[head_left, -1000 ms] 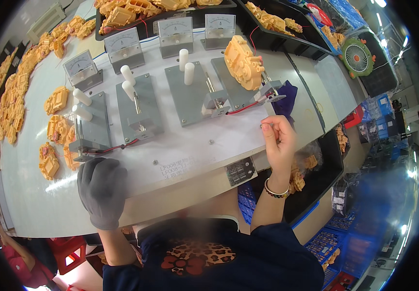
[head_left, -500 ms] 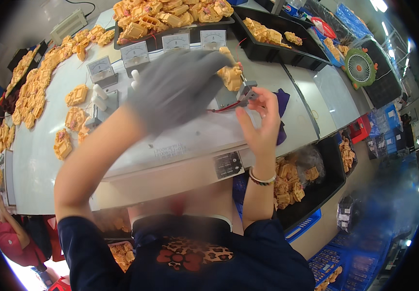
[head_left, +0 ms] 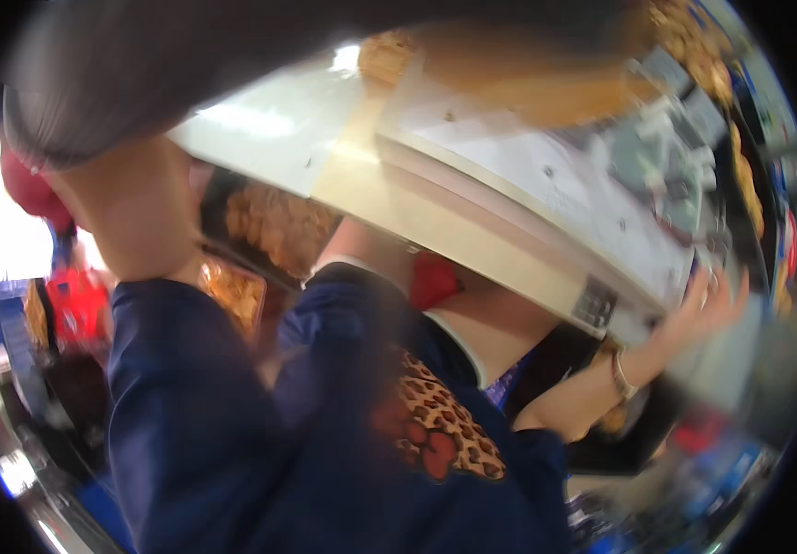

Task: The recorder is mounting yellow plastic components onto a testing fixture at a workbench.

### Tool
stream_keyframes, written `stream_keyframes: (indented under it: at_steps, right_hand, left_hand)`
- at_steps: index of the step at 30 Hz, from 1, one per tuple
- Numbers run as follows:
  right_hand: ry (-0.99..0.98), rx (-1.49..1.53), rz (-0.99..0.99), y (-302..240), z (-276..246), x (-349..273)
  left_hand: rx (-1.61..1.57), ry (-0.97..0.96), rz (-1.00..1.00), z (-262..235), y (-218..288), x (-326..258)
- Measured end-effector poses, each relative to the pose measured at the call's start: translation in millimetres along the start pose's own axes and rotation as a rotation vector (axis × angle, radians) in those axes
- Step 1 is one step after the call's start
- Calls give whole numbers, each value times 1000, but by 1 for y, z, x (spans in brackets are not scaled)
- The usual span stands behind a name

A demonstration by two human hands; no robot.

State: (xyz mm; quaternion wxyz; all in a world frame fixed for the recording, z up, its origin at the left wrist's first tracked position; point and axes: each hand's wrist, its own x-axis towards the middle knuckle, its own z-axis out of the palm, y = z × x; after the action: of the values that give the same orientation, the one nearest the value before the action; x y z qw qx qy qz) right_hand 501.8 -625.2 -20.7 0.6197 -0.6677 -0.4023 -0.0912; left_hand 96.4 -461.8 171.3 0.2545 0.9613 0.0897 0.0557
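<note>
My left hand (head_left: pixel 232 65), in a dark grey glove, reaches large and blurred across the top of the view. Its fingers curve over a smeared yellow-orange plastic part (head_left: pixel 537 83), which appears held beneath them; the exact grip is blurred. My right hand (head_left: pixel 707 305), bare with a bracelet at the wrist, is at the right end of the worktable (head_left: pixel 454 208), fingers spread and nothing visible in them. Just beyond it stands a grey test fixture (head_left: pixel 652 166) with white handles. Analog panel meters (head_left: pixel 666 69) sit behind the fixture.
Yellow plastic parts (head_left: pixel 384 60) lie on the table's far side, and more are heaped (head_left: pixel 689 42) at the upper right. Below the table edge stands a dark bin of parts (head_left: pixel 274 231). A black tray (head_left: pixel 634 443) is under my right forearm. A red object (head_left: pixel 80 305) shows at left.
The view has swung left, so the table and meters appear farther right. My left hand has come away from the fixture, with the yellow part apparently in it. My right hand's fingers have spread.
</note>
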Motion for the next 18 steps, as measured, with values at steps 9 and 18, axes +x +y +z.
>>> stream_keyframes:
  at_steps: [9,18]
  right_hand:
    - [-15,216,-201,-22,6,-38]
    - [-352,291,-363,-110,112,-72]
  left_hand:
    - [-727,93,-2157,339,-26,-460]
    - [183,1307,-1164,220,-124,-364]
